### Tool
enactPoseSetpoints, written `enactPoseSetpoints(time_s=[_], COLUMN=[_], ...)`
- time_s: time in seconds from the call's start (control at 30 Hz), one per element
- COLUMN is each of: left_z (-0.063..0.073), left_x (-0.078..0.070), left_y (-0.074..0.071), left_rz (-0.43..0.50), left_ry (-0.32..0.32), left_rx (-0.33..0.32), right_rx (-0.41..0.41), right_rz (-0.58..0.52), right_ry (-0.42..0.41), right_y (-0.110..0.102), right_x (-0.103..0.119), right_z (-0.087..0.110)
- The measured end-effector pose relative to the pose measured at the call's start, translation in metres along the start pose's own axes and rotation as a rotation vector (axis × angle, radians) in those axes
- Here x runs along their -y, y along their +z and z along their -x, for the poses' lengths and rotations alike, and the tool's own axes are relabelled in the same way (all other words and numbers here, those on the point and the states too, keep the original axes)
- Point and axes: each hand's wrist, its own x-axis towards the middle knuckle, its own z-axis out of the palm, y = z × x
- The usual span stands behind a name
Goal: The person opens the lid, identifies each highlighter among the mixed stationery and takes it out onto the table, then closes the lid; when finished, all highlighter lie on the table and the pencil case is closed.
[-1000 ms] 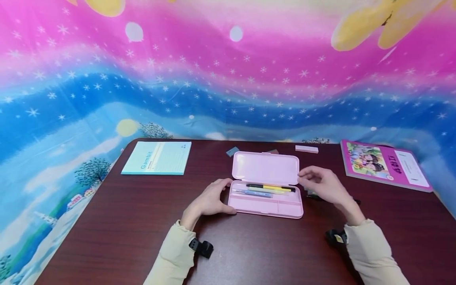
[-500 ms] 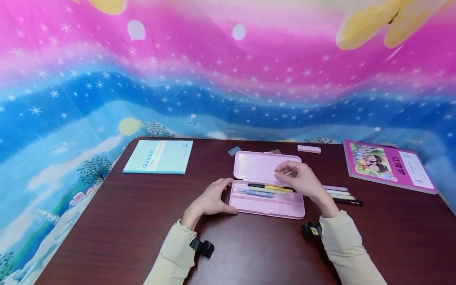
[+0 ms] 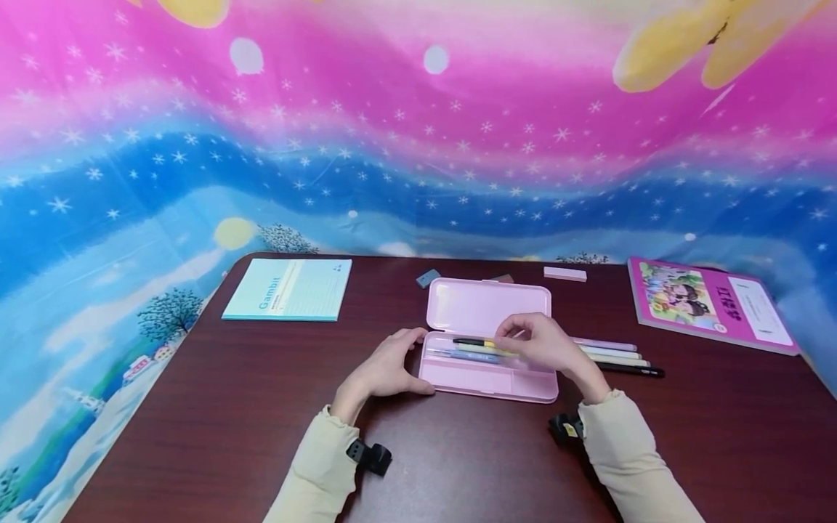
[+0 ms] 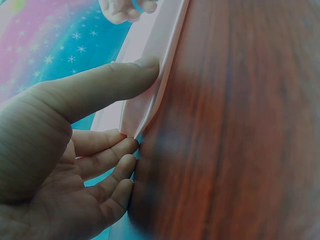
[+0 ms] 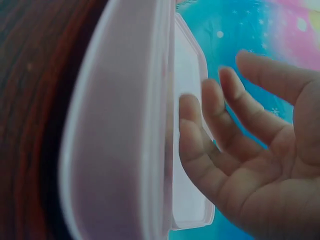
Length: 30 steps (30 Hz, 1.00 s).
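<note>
A pink pencil case (image 3: pixel 467 378) lies unfolded on the dark wooden table, its lid (image 3: pixel 484 303) laid back. Several pens (image 3: pixel 474 356), among them a black-and-yellow one, lie in its long rear compartment. My left hand (image 3: pixel 386 363) holds the case by its left end; in the left wrist view the thumb (image 4: pixel 115 82) lies along the front wall and the fingertips touch the end. Over the right half of the case is my right hand (image 3: pixel 546 349), partly covering the pens. The right wrist view shows its fingers (image 5: pixel 192 145) loosely bent, with nothing visible between them.
Right of the case, several more pens (image 3: pixel 617 356) lie side by side. Behind it are a blue-grey eraser (image 3: pixel 428 278), a partly hidden brownish block (image 3: pixel 502 278) and a pink block (image 3: pixel 565 274). A light-blue notebook (image 3: pixel 288 289) is at left, a pink book (image 3: pixel 713 305) at right.
My right hand has moved left from beside the case to over it, then lowered slightly toward the pens inside. The pens on the table at right are uncovered. My left hand stays put.
</note>
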Motion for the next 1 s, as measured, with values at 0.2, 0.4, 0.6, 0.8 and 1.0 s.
enactPoseSetpoints(time_s=[0.2, 0.4, 0.6, 0.8, 1.0], left_z=[-0.0012, -0.0006, -0.0003, -0.0008, -0.0026], left_x=[-0.0003, -0.0008, -0.0004, 0.0002, -0.0005], left_y=[-0.0001, 0.0003, 0.0006, 0.0013, 0.0009], left_rz=[-0.009, -0.012, -0.014, -0.009, -0.013], left_ry=[0.008, 0.002, 0.007, -0.003, 0.016], left_rx=[-0.006, 0.005, -0.001, 0.001, -0.003], right_rx=[0.09, 0.14, 0.193, 0.209, 0.201], right_rz=[0.034, 0.131, 0.202, 0.229, 0.239], right_ry=[-0.01, -0.038, -0.054, -0.075, -0.063], right_y=[0.0003, -0.0008, 0.0019, 0.0068, 0.0081], right_x=[-0.0005, 0.0016, 0.0044, 0.0047, 0.0069], right_z=[0.001, 0.0014, 0.0012, 0.0, 0.0005])
